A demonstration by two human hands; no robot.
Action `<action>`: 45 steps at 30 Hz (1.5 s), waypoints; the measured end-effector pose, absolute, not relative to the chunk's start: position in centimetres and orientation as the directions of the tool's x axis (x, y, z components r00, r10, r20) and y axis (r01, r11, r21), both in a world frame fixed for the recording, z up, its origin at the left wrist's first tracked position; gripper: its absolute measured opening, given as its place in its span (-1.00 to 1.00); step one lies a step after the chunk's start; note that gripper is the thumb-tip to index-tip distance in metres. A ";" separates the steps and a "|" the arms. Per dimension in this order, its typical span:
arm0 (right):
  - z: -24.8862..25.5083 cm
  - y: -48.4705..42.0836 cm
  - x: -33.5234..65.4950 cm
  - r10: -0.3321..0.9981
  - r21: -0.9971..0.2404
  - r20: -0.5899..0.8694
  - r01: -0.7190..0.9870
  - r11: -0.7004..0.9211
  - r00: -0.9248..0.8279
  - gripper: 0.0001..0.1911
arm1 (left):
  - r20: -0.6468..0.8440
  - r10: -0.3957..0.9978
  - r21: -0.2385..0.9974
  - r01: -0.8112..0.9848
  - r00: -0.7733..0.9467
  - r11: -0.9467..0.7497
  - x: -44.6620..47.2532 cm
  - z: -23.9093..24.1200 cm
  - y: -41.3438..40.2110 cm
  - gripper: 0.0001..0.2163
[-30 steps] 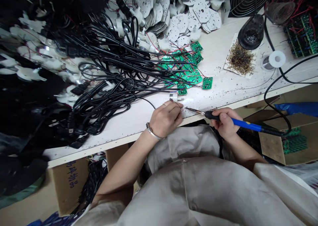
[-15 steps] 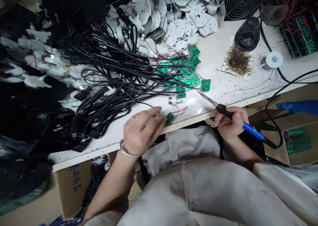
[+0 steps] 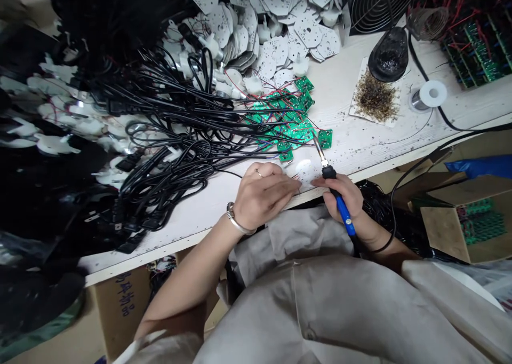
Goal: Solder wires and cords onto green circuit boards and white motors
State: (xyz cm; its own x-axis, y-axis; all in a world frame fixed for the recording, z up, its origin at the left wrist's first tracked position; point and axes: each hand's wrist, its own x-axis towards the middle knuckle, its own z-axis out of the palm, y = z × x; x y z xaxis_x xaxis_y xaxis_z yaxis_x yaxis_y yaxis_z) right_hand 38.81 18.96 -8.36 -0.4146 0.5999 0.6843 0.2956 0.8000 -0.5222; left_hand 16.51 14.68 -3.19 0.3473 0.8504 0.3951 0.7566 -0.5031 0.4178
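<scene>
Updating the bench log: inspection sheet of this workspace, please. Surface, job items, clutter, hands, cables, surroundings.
Surface: pale bench top, visibly speckled.
Job's things: soldering iron, tip pointing away from the body; white disc near the front edge.
Clutter: green circuit boards heaped; white perforated plates piled beyond; brown debris on a pale sheet.
Hands: right hand grips the iron; left hand beside the disc, its grip hidden.
Cables: black cords tangled on the left; iron's cable runs rightward.
Surroundings: open cardboard box below bench level, right.

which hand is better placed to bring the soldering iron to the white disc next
Right, probably: the right hand grips the soldering iron close beside the white disc. The left hand has no iron and is on the disc's other side.
</scene>
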 end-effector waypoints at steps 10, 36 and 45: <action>-8.7 19.0 39.0 0.576 -0.474 0.680 0.328 0.817 -0.453 -0.73 | 0.439 0.889 0.327 0.899 0.130 -0.292 19.6 -5.1 14.0 -0.96; -7.2 18.7 41.9 0.976 -0.997 0.080 -0.008 0.080 -0.201 -0.72 | 0.263 0.902 0.439 0.790 0.343 -0.428 17.5 -5.4 15.8 -0.87; -7.3 18.8 41.6 0.966 -0.991 0.125 0.019 0.133 -0.224 -0.73 | 0.274 0.897 0.449 0.778 0.347 -0.438 17.5 -5.4 15.8 -0.87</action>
State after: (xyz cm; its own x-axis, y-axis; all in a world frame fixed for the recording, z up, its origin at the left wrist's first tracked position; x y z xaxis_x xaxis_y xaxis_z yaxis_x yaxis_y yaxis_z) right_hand 41.62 18.79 -7.26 -0.2243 0.9665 0.1251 0.0190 0.1327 -0.9910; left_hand 17.50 15.76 -5.40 0.3469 0.8970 0.2741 0.7784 -0.4384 0.4494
